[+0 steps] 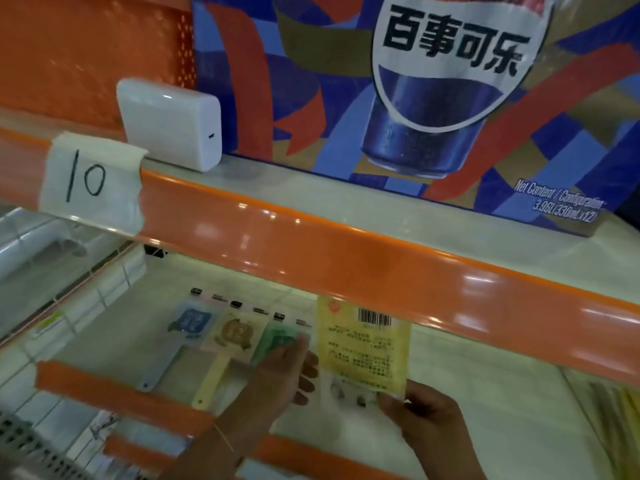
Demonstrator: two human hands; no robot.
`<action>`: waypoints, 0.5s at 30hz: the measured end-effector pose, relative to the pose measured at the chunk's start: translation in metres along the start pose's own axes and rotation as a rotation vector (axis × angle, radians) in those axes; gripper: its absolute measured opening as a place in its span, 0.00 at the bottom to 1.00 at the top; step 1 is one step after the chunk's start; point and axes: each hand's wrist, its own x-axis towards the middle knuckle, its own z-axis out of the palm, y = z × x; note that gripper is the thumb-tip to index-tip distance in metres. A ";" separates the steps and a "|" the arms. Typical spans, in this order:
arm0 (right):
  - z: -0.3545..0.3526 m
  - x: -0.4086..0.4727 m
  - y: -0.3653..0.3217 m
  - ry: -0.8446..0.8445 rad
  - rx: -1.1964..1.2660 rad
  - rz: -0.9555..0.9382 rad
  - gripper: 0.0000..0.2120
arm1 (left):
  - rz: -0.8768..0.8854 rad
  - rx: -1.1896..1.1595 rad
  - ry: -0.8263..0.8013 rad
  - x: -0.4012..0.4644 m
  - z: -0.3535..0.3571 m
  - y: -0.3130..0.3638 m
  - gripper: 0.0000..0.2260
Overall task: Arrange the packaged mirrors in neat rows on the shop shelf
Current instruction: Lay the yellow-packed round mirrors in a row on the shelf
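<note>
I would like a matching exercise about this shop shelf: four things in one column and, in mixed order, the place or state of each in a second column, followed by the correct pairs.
Things
1. yellow packet
2. blue mirror
3. white box
4. paper label

Places or states
A. stands on the upper shelf, beside the cola carton
B. taped over the orange shelf edge, marked 10
C. held at its lower edge by the right hand
D. lies leftmost in the row on the lower shelf

Pairs: 1-C, 2-D, 3-A, 4-B
</note>
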 end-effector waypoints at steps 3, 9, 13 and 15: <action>-0.004 0.009 0.007 0.018 0.035 -0.210 0.07 | -0.059 -0.163 -0.061 -0.013 -0.005 0.009 0.22; -0.002 0.024 0.022 -0.003 0.109 -0.234 0.30 | -0.334 -0.373 -0.557 -0.032 0.000 0.030 0.17; -0.001 0.022 0.023 0.070 0.124 -0.194 0.24 | -0.309 -0.195 -0.586 -0.027 0.001 0.019 0.09; 0.003 0.020 0.020 0.143 0.032 -0.173 0.10 | -0.240 -0.141 -0.528 -0.028 0.004 0.015 0.07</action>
